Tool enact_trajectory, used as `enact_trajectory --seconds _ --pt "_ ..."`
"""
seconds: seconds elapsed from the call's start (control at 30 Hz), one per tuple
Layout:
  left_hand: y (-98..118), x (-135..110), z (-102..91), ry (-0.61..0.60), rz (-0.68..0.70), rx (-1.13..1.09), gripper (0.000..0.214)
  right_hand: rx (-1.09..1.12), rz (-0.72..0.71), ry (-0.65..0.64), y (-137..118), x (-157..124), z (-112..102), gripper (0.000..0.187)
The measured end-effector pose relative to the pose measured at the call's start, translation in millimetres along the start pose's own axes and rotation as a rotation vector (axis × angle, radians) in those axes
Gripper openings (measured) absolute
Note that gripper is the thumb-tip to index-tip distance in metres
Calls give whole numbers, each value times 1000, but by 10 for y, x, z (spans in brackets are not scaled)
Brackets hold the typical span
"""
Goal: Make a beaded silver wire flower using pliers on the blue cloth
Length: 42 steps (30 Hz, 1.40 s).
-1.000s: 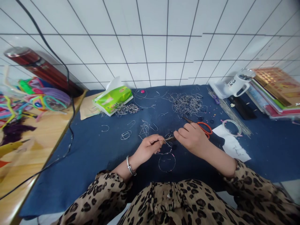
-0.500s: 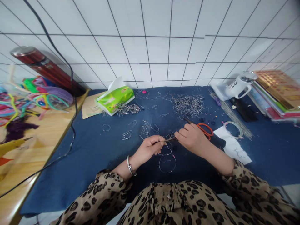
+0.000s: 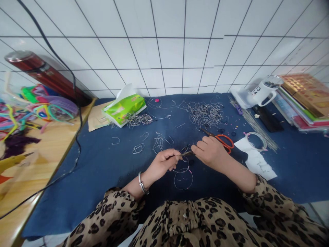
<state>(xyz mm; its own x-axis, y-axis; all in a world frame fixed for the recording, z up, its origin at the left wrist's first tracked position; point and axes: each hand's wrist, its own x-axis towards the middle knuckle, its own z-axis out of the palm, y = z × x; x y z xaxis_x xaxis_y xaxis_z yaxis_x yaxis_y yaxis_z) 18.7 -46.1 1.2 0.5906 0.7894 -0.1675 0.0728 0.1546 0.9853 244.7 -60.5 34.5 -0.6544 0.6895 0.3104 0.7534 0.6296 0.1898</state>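
My left hand (image 3: 164, 161), with a silver bangle at the wrist, is closed, thumb and fingers pinching a thin wire loop (image 3: 188, 167). My right hand (image 3: 209, 152) is closed round slim dark metal tweezers (image 3: 186, 153), whose tip meets the left fingertips. The fingers hide the exact contact point. Just below the hands, a wire ring (image 3: 192, 179) with small pink bits lies on the blue cloth (image 3: 97, 178). Scissors with orange handles (image 3: 226, 136) rest just behind my right hand. Bent wire pieces (image 3: 158, 141) lie beyond my left hand.
A wire heap (image 3: 205, 115) and a green tissue pack (image 3: 125, 108) sit near the tiled wall. At right are a white mug (image 3: 268, 91), books (image 3: 305, 103), straight wires (image 3: 259, 130) and white paper (image 3: 257, 161). A black cable (image 3: 77, 137) crosses the left side.
The view has shifted very slightly. Both hands keep the same grip and place, and nothing has been taken up or let go.
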Motion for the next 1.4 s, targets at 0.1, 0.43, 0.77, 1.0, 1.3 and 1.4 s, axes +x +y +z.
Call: enact_trajectory --seconds 0.1,0.43,0.77,1.0,1.3,1.4 --pt "0 4 -3 -10 -7 1 14 2 -1 -10 2 17 -18 17" --pt "8 0 -5 -7 23 60 16 7 10 -9 -3 3 -6 17" --pt "4 -9 8 9 13 18 16 127 81 -80 -46 -40 43 17" --pt "9 -11 14 9 -16 -12 17 492 244 -274 -52 -37 75 22" --pt "2 -6 11 -7 -31 -20 16 737 293 -362 -11 -20 37 21" --pt "22 -8 11 -8 -26 2 19 701 263 -324 -18 -21 45 18"
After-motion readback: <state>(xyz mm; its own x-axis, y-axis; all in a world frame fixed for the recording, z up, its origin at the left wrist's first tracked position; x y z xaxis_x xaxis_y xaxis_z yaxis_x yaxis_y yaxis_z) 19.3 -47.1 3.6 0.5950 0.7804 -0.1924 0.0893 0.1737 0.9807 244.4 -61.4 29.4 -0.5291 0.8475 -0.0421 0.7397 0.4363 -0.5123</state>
